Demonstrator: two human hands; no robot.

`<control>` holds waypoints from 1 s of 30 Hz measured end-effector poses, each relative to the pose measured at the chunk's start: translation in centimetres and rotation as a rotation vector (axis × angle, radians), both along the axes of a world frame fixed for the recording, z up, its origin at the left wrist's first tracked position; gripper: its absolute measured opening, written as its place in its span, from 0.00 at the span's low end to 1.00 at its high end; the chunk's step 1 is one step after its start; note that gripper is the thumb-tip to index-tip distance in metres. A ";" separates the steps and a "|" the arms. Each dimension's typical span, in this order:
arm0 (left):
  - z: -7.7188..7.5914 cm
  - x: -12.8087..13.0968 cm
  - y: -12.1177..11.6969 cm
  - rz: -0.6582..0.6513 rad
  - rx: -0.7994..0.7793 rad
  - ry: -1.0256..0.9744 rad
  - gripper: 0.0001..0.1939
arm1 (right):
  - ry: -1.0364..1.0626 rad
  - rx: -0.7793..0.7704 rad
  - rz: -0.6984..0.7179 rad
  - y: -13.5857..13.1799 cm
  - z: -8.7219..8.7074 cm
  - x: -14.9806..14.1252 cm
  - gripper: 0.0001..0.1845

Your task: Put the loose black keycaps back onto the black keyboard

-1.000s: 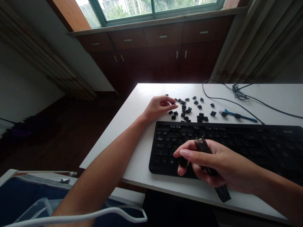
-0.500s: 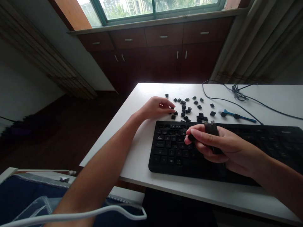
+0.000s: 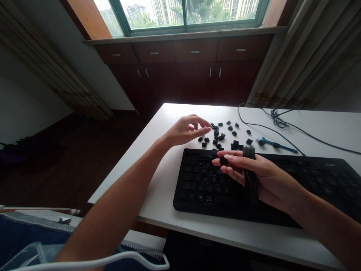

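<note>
My left hand (image 3: 191, 130) hovers over the white table at the left of the scattered black keycaps (image 3: 216, 133), open, thumb and forefinger apart with nothing seen between them. One loose keycap (image 3: 200, 139) lies just below its thumb. My right hand (image 3: 254, 167) is closed above the black keyboard (image 3: 191, 185). Thumb and fingertips pinch a black keycap (image 3: 223, 161). A dark, flat keycap puller (image 3: 250, 180) with metal prongs at its top is also held in this hand, upright against the palm. Several keys on the keyboard have no cap; its middle is hidden by the right hand.
A blue brush (image 3: 279, 145) lies behind the keyboard, with dark pieces over its handle. The black cable (image 3: 278, 119) loops across the back right of the white table (image 3: 166, 158). A white chair-like frame (image 3: 135, 258) is at the lower left.
My left hand has opened and let go of a keycap, which now lies on the table below the thumb. The right hand has shifted slightly left, still holding its keycap and puller.
</note>
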State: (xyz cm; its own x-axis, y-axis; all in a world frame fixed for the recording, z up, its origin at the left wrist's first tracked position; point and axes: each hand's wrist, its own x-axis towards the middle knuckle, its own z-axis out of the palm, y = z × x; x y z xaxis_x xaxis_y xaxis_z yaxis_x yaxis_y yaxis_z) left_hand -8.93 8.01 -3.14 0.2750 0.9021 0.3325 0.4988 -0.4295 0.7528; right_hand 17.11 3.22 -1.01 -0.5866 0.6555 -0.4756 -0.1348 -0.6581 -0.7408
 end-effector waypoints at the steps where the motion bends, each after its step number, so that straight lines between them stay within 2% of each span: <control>1: 0.6 0.3 -0.4 -0.089 -0.054 -0.066 0.16 | 0.005 -0.004 -0.014 0.1 0.0 0.0 0.12; 3: 1.7 0.8 -1.1 -0.282 -0.164 -0.128 0.16 | 0.015 -0.008 -0.031 0.1 -0.2 0.0 0.12; 5: 2.4 1.2 -1.6 -0.413 -0.224 -0.117 0.19 | 0.030 -0.015 -0.031 0.0 -0.3 -0.1 0.11; 8: 2.7 1.8 -2.1 -0.480 -0.255 -0.069 0.22 | 0.065 -0.018 0.030 -0.3 -0.5 -0.2 0.11; 12: 3.0 2.4 -2.7 -0.487 -0.246 -0.045 0.20 | 0.027 0.070 0.079 -0.7 -0.8 -0.2 0.13; 15: 3.0 2.5 -4.5 -0.396 -0.149 -0.058 0.17 | -0.029 0.188 0.031 -0.8 -0.9 -0.2 0.17; 19: 1.7 3.0 -9.0 -0.142 0.062 -0.065 0.14 | -0.114 0.316 0.046 -1.5 -1.1 -0.2 0.21; 21: 0.7 3.6 -11.5 0.010 0.146 -0.061 0.12 | -0.151 0.352 0.105 -2.1 -1.1 -0.3 0.23; 24: -0.9 4.6 -14.5 0.152 0.226 -0.069 0.15 | -0.154 0.384 0.214 -2.9 -0.8 -0.6 0.22; 27: -1.9 5.3 -16.3 0.238 0.273 -0.099 0.17 | -0.139 0.385 0.297 -3.6 -0.3 -1.0 0.20; 30: -2.4 5.5 -17.3 0.271 0.255 -0.110 0.20 | -0.179 0.405 0.398 -3.8 0.4 -1.0 0.20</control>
